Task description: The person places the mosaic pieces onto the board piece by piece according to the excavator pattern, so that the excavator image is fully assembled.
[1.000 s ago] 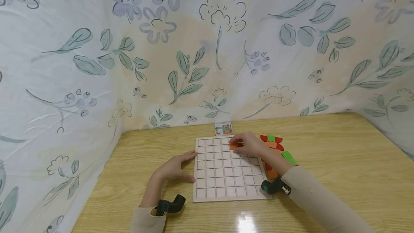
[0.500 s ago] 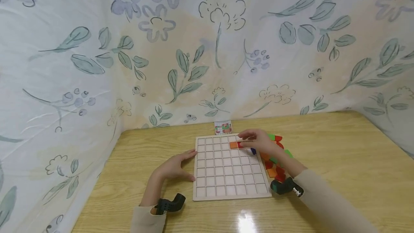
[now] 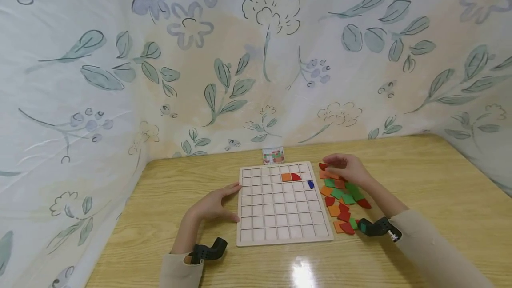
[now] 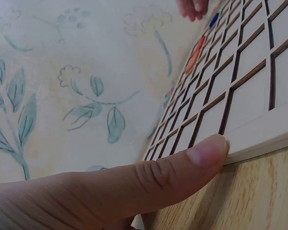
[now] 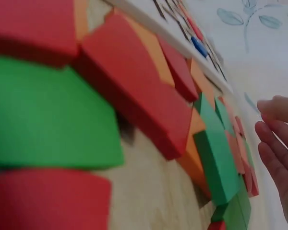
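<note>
A square wooden grid board (image 3: 285, 234) lies on the table. In its upper right cells sit an orange square tile (image 3: 286, 177), a red quarter-round tile (image 3: 296, 177) beside it, and a small dark blue piece (image 3: 310, 184). My left hand (image 3: 214, 205) rests at the board's left edge, thumb (image 4: 206, 153) and fingers spread and touching it. My right hand (image 3: 348, 169) hovers over the far end of a pile of red, orange and green tiles (image 3: 337, 194). Its fingers (image 5: 276, 112) are loosely bent with nothing between them; a red tile (image 3: 322, 166) lies just by its fingertips.
A small printed pattern card (image 3: 273, 155) lies behind the board. A floral cloth (image 3: 224, 57) hangs along the back and sides of the wood-grain table (image 3: 420, 181). The loose tiles lie close along the board's right side, some overlapping.
My right hand has let go of the tiles on the board and moved right to the loose pile, uncovering the orange, red and blue pieces. My left hand stays at the board's edge.
</note>
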`<state>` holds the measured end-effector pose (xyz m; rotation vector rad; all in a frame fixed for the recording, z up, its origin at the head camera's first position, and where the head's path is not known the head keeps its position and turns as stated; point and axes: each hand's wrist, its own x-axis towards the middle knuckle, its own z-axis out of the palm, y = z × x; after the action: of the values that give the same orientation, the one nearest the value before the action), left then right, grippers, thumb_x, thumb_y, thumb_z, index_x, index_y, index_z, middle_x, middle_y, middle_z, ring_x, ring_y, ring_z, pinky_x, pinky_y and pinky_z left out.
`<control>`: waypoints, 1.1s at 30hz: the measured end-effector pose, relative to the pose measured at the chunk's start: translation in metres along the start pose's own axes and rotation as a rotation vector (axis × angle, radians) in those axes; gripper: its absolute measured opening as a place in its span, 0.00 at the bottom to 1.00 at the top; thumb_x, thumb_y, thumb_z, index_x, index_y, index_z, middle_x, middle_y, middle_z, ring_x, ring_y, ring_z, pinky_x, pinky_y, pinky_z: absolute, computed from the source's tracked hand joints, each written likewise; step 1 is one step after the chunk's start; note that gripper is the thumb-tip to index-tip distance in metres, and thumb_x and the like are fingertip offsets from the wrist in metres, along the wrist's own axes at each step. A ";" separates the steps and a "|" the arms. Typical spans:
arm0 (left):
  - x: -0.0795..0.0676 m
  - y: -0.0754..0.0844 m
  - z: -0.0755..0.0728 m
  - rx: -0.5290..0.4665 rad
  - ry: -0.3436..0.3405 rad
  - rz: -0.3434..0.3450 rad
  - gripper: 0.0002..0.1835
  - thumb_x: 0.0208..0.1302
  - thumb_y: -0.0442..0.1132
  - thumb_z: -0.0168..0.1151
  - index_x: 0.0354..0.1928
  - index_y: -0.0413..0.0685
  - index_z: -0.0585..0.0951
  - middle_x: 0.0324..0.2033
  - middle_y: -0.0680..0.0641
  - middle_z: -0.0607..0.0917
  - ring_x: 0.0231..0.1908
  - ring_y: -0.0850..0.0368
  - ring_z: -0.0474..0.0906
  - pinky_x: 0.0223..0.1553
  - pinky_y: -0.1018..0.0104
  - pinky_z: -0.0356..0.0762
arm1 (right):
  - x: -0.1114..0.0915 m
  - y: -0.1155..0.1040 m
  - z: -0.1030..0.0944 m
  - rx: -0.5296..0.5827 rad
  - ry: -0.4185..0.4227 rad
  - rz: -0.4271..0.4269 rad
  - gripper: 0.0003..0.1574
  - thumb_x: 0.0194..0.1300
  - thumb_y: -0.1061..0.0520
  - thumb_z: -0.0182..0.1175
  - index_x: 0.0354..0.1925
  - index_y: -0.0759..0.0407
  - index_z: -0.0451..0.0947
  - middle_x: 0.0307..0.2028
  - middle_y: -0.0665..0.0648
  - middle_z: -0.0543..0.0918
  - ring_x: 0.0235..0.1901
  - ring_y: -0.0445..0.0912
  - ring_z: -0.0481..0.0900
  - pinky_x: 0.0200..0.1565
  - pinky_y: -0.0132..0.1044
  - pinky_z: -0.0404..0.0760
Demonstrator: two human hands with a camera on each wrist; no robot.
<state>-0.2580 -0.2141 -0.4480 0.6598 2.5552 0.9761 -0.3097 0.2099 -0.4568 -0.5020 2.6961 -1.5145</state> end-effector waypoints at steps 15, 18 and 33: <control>0.001 0.000 -0.003 0.012 -0.009 0.012 0.49 0.41 0.49 0.75 0.68 0.48 0.62 0.69 0.46 0.58 0.68 0.43 0.50 0.66 0.46 0.50 | 0.023 0.008 0.004 -0.218 -0.064 -0.030 0.24 0.56 0.74 0.51 0.48 0.60 0.80 0.49 0.63 0.80 0.52 0.59 0.74 0.51 0.54 0.74; 0.001 0.000 -0.002 0.004 -0.010 0.003 0.50 0.41 0.49 0.75 0.68 0.49 0.62 0.69 0.46 0.58 0.68 0.43 0.50 0.66 0.46 0.49 | 0.026 0.007 0.005 -0.237 -0.084 -0.055 0.24 0.55 0.74 0.52 0.48 0.61 0.79 0.48 0.63 0.80 0.52 0.60 0.75 0.52 0.55 0.73; 0.001 0.000 -0.001 -0.003 -0.005 -0.009 0.50 0.40 0.49 0.76 0.68 0.49 0.63 0.69 0.47 0.58 0.68 0.44 0.51 0.65 0.45 0.51 | 0.031 0.007 0.002 -0.176 -0.149 -0.069 0.22 0.55 0.72 0.58 0.49 0.64 0.78 0.46 0.62 0.82 0.50 0.59 0.77 0.51 0.52 0.75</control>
<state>-0.2600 -0.2144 -0.4474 0.6491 2.5498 0.9740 -0.3406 0.2031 -0.4586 -0.6910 2.7337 -1.2055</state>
